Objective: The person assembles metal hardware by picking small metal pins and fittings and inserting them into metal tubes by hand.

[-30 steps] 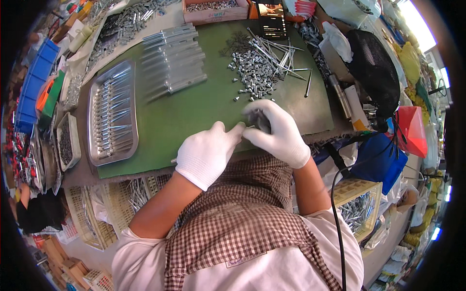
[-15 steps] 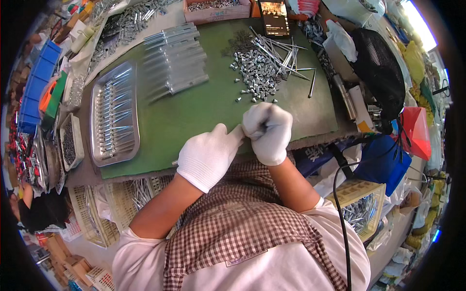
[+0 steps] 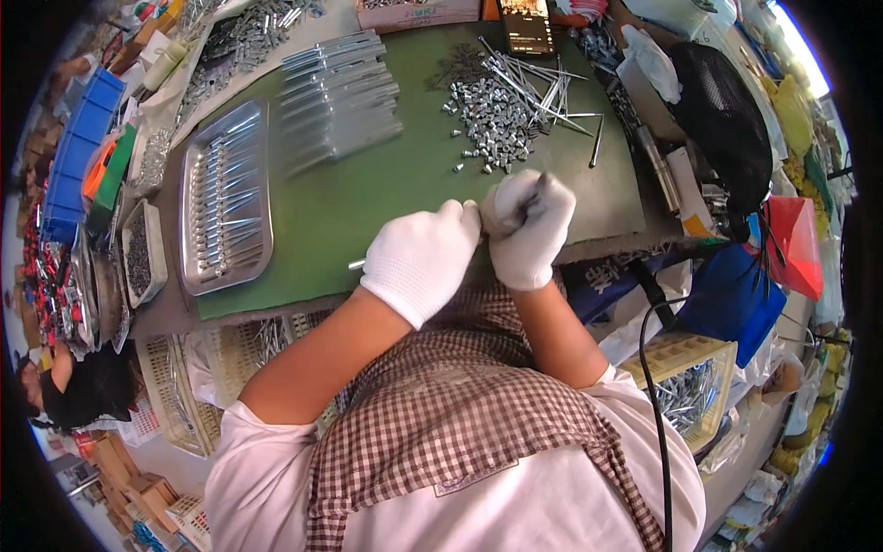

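Note:
My left hand (image 3: 416, 258), in a white knit glove, is closed around a thin metal rod (image 3: 357, 265); one bare end pokes out by the wrist cuff. Its fingertips meet my right hand (image 3: 532, 241), also gloved and closed, with grey-stained fingers. Whatever the right fingers grip is hidden. Both hands are over the near edge of the green mat (image 3: 340, 216). Beyond them lies a heap of small metal fittings (image 3: 497, 124), with loose metal rods (image 3: 529, 87) behind and beside it.
A steel tray (image 3: 267, 235) of rods with fitted ends lies at left. Clear plastic sleeves (image 3: 340, 110) overlap near it. At the back stands a phone (image 3: 527, 32). A black mesh bag (image 3: 722, 129) and a red bin (image 3: 794, 248) stand right. A person (image 3: 92, 391) is at far left.
Both hands have shifted slightly right and away from me, still together. More of the rod's end shows beside the left cuff. The whole view has moved a little.

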Demonstrator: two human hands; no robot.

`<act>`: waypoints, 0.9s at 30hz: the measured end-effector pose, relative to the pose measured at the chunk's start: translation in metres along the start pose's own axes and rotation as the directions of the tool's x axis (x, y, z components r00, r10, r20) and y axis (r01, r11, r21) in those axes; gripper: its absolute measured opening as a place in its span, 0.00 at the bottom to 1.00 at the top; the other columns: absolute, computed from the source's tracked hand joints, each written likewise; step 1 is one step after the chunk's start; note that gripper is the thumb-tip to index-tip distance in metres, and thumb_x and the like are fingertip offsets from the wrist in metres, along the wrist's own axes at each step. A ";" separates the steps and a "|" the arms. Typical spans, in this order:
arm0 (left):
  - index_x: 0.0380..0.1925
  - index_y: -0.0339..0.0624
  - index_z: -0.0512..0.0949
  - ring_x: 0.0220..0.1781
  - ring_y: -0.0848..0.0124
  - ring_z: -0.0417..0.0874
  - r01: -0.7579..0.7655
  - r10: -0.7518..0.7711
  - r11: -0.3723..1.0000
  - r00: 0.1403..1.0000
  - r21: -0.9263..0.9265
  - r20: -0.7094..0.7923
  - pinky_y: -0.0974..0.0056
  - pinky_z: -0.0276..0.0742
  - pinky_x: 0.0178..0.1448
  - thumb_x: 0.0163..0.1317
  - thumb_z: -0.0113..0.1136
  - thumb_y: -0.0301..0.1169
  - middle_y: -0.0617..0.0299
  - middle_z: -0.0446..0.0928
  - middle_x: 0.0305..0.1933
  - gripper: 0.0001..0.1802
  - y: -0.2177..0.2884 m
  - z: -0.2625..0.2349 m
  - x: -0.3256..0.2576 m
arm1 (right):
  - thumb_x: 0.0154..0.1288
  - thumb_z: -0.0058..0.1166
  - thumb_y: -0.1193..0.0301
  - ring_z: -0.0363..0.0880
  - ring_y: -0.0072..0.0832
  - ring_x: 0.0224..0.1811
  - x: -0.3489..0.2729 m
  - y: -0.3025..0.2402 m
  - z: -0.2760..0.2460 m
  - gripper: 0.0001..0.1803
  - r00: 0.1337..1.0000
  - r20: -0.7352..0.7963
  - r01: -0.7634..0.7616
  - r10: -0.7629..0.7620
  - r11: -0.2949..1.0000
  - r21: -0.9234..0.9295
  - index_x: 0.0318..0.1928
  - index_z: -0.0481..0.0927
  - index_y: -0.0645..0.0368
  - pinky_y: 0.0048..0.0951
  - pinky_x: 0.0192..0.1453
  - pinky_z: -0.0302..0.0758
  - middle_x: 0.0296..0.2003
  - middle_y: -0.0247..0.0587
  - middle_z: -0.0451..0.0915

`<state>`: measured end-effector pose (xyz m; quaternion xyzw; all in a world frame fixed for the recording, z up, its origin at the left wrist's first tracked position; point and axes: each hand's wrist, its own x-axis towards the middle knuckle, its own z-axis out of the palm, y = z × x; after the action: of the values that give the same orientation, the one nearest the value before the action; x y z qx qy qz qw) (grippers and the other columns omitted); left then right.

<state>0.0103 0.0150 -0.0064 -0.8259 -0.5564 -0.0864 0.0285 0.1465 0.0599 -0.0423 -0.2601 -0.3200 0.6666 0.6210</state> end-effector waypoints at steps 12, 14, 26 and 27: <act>0.46 0.46 0.85 0.40 0.55 0.85 0.570 -0.567 0.822 0.819 0.013 -0.089 0.54 0.81 0.46 0.60 0.64 0.30 0.56 0.83 0.42 0.14 -0.070 -0.052 -0.210 | 0.79 0.39 0.55 0.52 0.20 0.16 0.008 -0.014 -0.010 0.27 0.989 0.135 -0.084 0.067 0.988 0.126 0.24 0.70 0.60 0.26 0.22 0.49 0.16 0.28 0.56; 0.46 0.44 0.85 0.44 0.53 0.84 0.574 -0.566 0.802 0.819 0.165 -0.097 0.52 0.81 0.50 0.60 0.64 0.29 0.55 0.83 0.43 0.13 -0.073 -0.064 -0.217 | 0.79 0.41 0.58 0.52 0.19 0.16 0.006 -0.012 -0.007 0.25 0.990 0.091 -0.113 0.107 0.991 0.071 0.25 0.70 0.60 0.25 0.22 0.49 0.16 0.28 0.57; 0.44 0.44 0.84 0.50 0.55 0.82 0.152 -0.156 0.988 0.947 -0.038 -0.282 0.53 0.78 0.56 0.61 0.65 0.33 0.57 0.82 0.47 0.12 -0.112 0.005 0.025 | 0.73 0.45 0.77 0.65 0.11 0.31 0.002 -0.011 0.007 0.12 0.980 0.084 -0.135 0.180 0.914 -0.383 0.49 0.81 0.61 0.15 0.33 0.65 0.32 0.25 0.71; 0.42 0.44 0.84 0.49 0.55 0.82 0.181 -0.183 0.983 0.958 -0.029 -0.220 0.53 0.78 0.56 0.60 0.66 0.34 0.57 0.82 0.45 0.11 -0.117 0.008 0.029 | 0.73 0.45 0.77 0.65 0.11 0.31 0.002 -0.012 0.008 0.12 0.981 0.087 -0.126 0.172 0.916 -0.381 0.49 0.81 0.61 0.15 0.33 0.65 0.32 0.25 0.71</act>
<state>-0.0862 0.0874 -0.0150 -0.7565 -0.6230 -0.1827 0.0785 0.1484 0.0613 -0.0278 -0.3570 -0.4566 0.6532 0.4874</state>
